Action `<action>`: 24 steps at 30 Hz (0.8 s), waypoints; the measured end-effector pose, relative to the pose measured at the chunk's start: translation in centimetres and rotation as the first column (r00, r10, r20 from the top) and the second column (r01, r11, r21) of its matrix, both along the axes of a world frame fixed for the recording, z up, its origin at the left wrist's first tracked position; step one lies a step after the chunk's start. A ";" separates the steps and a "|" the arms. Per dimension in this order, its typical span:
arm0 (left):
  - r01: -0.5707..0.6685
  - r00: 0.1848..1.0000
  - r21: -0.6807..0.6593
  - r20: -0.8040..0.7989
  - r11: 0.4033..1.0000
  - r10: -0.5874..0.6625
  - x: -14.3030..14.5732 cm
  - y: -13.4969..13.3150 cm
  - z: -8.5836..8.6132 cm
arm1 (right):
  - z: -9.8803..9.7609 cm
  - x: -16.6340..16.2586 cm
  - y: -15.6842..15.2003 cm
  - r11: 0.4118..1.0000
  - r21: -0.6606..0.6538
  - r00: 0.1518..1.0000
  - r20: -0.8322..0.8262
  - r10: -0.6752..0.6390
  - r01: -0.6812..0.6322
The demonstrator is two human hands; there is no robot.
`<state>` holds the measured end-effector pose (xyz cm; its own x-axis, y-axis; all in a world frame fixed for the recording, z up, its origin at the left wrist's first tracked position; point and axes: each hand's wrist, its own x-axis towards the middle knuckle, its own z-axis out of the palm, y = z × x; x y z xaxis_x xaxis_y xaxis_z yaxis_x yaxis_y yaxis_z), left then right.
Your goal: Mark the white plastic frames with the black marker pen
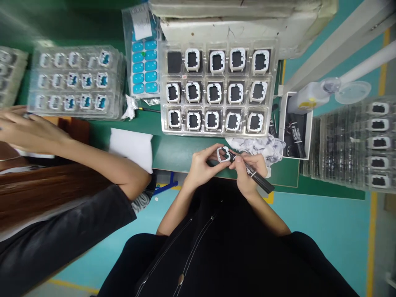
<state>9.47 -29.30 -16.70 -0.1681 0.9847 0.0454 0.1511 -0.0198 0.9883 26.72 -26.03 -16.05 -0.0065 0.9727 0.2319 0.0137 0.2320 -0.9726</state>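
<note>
My left hand (202,166) pinches a small white frame (219,154), roughly square with rounded corners, by its edge near the front of the bench. In my right hand (247,170) is a black marker pen (259,180), its tip end against or very close to the frame's right side; exact contact is too small to tell. Just beyond my hands lies a clear plastic tray (216,134) with rows of similar white frames in dark-lined pockets. Its far-left pocket (174,62) holds no frame. Crumpled white paper (272,146) lies right of my hands.
A white box (307,140) with markers and a bottle (309,97) stands right, beside stacked trays (340,144). Left are a folded white cloth (131,148), blue stickers (144,66) and another tray stack (77,111). A co-worker's arm (102,159) reaches in at left.
</note>
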 end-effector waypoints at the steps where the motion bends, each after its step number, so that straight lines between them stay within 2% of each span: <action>1: 0.013 1.000 0.001 0.000 1.000 -0.013 -0.1 -0.1 0.0 | 0.0 0.1 0.0 1.000 -0.008 1.000 0.000 -0.019 0.019; 3: 0.035 0.999 0.025 -0.019 0.999 -0.035 -0.2 -0.4 0.2 | 0.1 0.1 0.1 0.997 -0.023 0.997 -0.024 -0.074 0.074; 5: 0.020 0.998 0.110 -0.060 0.994 -0.014 -0.5 -0.7 1.2 | 0.1 0.2 0.3 0.993 -0.045 0.992 -0.054 -0.113 0.111; 8: -0.037 0.975 0.309 -0.197 0.950 0.102 -2.0 0.0 4.1 | 0.1 0.0 0.5 0.992 -0.071 0.992 -0.059 -0.108 0.103; 10: -0.044 0.920 0.395 -0.341 0.918 0.191 -4.0 2.0 6.5 | 0.1 -0.1 0.5 0.993 -0.087 0.995 -0.053 -0.082 0.077; 13: -0.064 0.794 0.425 -0.527 0.903 0.304 -8.6 7.2 8.9 | 0.0 -0.2 0.5 0.993 -0.096 0.996 -0.052 -0.071 0.066; 15: -0.086 0.719 0.413 -0.604 0.907 0.344 -12.3 11.3 9.2 | -0.1 -0.1 0.5 0.993 -0.097 0.995 -0.061 -0.080 0.073; 17: -0.128 0.645 0.379 -0.671 0.917 0.367 -15.8 15.2 8.8 | -0.3 0.0 0.5 0.992 -0.099 0.994 -0.069 -0.087 0.080; 19: -0.135 0.585 0.279 -0.752 0.951 0.304 -18.3 18.2 8.3 | -0.7 0.1 0.4 0.992 -0.096 0.993 -0.079 -0.088 0.080; 22: -0.136 0.522 0.160 -0.827 0.978 0.208 -19.6 20.4 8.2 | -1.1 0.1 0.4 0.993 -0.095 0.992 -0.088 -0.085 0.076; 24: -0.154 0.489 0.183 -0.840 0.971 0.236 -19.0 20.7 8.7 | -1.2 0.1 0.4 0.993 -0.093 0.993 -0.087 -0.082 0.074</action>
